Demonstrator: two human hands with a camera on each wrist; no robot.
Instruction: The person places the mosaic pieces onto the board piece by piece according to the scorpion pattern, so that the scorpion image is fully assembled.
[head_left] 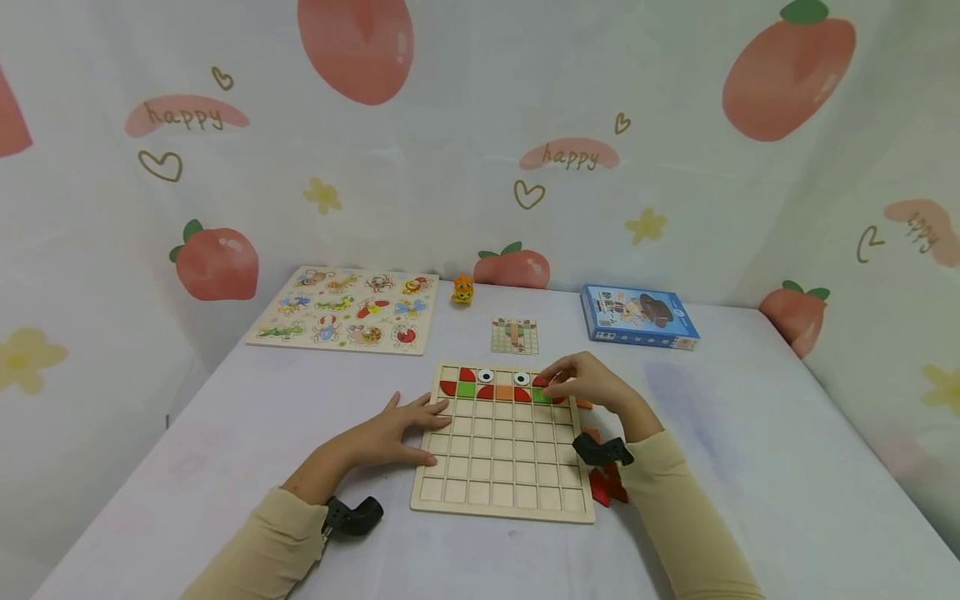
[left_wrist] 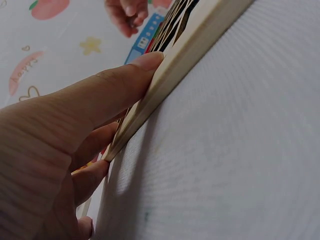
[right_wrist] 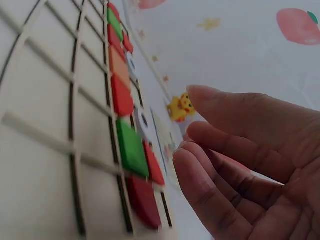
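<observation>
A square wooden grid board (head_left: 482, 447) lies on the table, its top two rows partly filled with red, green and orange tiles and two eye tiles (head_left: 486, 376). My left hand (head_left: 382, 435) rests against the board's left edge, thumb and fingertips touching the rim with fingers fairly straight. Over the upper right corner hovers my right hand (head_left: 588, 385). In the right wrist view its fingers are loosely bent, with nothing seen between them. Below them sit a green square tile (right_wrist: 132, 149) and a dark red rounded tile (right_wrist: 142, 202) in the grid.
Loose red and orange tiles (head_left: 600, 487) lie along the board's right side, partly under the right forearm. Behind the board are a small pattern card (head_left: 514, 336), a yellow toy figure (head_left: 462, 290), an insect puzzle board (head_left: 431, 312) and a blue box (head_left: 637, 315).
</observation>
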